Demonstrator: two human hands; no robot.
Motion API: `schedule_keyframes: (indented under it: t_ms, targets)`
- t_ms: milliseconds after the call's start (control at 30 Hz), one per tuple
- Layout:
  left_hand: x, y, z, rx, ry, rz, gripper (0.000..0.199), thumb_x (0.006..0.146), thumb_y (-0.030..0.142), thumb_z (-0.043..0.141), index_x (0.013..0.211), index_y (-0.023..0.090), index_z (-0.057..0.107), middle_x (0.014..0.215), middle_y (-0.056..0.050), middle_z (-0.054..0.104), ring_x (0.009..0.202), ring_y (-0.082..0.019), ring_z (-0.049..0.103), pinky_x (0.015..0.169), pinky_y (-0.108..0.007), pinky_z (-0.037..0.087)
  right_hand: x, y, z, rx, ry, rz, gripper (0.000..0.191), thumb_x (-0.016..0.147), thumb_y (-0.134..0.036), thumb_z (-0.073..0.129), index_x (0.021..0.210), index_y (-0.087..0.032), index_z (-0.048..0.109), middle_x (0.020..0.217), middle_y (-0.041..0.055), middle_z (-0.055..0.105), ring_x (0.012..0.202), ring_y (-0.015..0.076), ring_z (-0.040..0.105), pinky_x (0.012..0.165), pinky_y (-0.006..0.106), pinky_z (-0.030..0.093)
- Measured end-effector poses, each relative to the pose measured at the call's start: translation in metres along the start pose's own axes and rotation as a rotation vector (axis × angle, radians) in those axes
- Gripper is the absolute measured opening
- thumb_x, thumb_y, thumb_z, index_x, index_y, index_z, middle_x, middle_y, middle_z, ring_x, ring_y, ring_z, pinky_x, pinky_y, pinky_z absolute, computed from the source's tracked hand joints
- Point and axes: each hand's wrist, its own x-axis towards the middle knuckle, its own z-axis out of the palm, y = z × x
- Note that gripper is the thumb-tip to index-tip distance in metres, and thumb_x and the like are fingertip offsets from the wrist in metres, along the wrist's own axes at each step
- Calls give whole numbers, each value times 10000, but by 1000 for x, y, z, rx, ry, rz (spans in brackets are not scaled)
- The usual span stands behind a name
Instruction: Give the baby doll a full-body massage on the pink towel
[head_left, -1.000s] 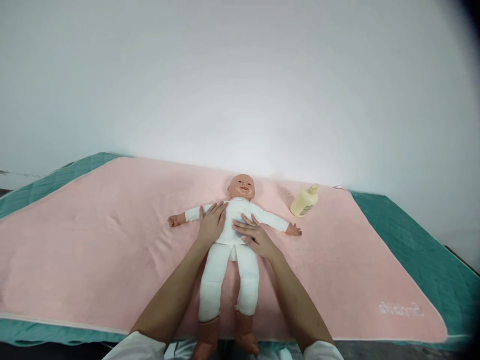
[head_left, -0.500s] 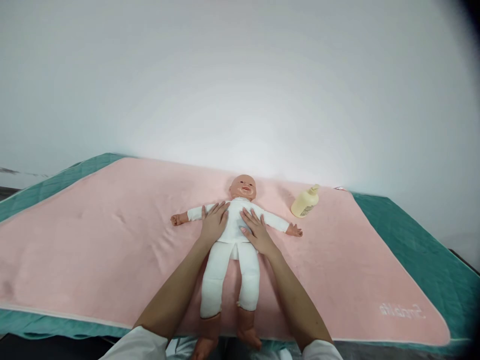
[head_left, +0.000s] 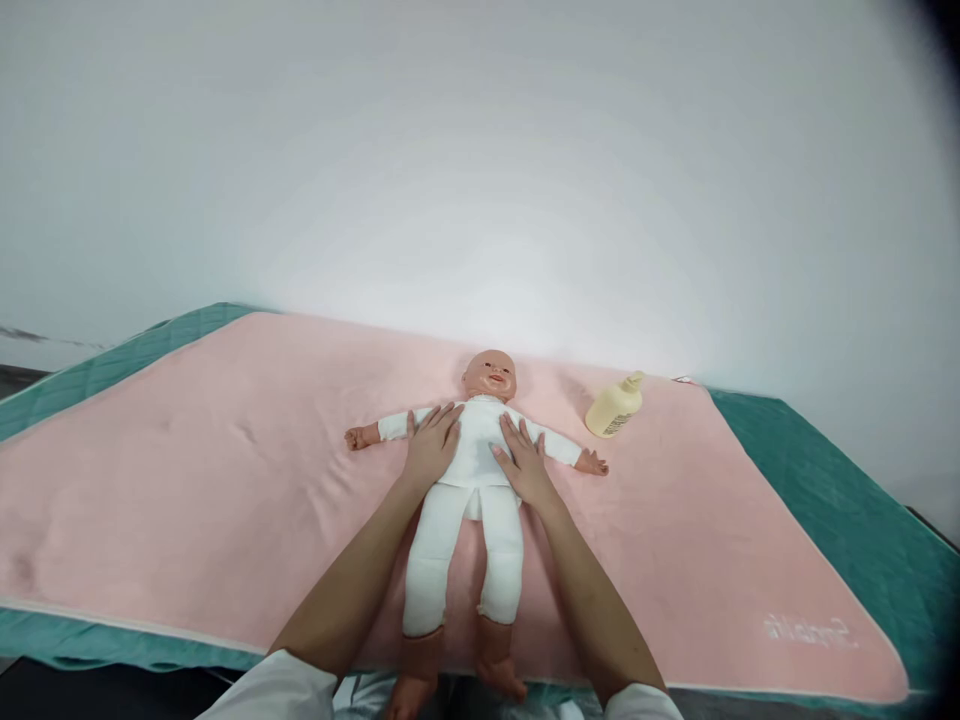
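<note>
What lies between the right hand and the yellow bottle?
In the head view, the doll's outstretched white sleeve lies beside the right hand, then pink blanket up to the yellow bottle.

A green quilted cover lies over the bed-like surface, and a pink blanket with pale edging is spread across it, leaving green at both sides and a strip along the front. On the blanket, a baby doll lies face up, arms outspread, feet reaching the near edge. A pale yellow pump bottle rests near its outstretched hand on the right.
</note>
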Motion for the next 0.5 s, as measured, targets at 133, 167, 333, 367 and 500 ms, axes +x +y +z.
schedule_keyframes:
  t_ms: [133, 167, 333, 367, 500]
  targets:
    - [0, -1, 0, 2, -6, 1, 433, 963, 304, 304, 1345, 285, 507, 1435, -34, 496, 1364, -238, 393, 1154, -602, 35, 1, 3, 1, -10, 21, 41, 650, 947, -598, 259, 1515, -298, 166, 1581, 7, 193, 1483, 280, 62, 1140, 632, -48]
    - [0, -1, 0, 2, -6, 1, 434, 963, 305, 302, 1346, 284, 505, 1435, -32, 495, 1364, -237, 392, 1154, -601, 33, 1, 3, 1, -9, 22, 50, 652, 946, -600, 254, 1515, -292, 172, 1581, 7, 194, 1483, 283, 63, 1142, 628, -49]
    - [-1, -1, 1, 2, -7, 4, 433, 966, 308, 299, 1346, 278, 503, 1438, -35, 492, 1365, -230, 390, 1155, -596, 20, -1, 3, 1, -31, 32, 80, 670, 943, -612, 239, 1513, -261, 205, 1580, 12, 204, 1481, 300, 62, 1146, 621, -55]
    - [-1, 0, 1, 1, -7, 3, 432, 965, 306, 302, 1345, 277, 504, 1438, -38, 492, 1364, -230, 390, 1154, -596, 19, -1, 3, 0, -38, 32, 85, 668, 943, -613, 236, 1512, -263, 207, 1579, 14, 207, 1481, 303, 63, 1144, 626, -56]
    - [0, -1, -2, -26, -5, 2, 424, 960, 301, 319, 1335, 276, 515, 1434, -47, 497, 1362, -236, 395, 1151, -602, 8, -2, 4, -1, -61, 33, 101, 663, 941, -617, 237, 1512, -280, 203, 1576, 18, 220, 1478, 322, 71, 1123, 658, -69]
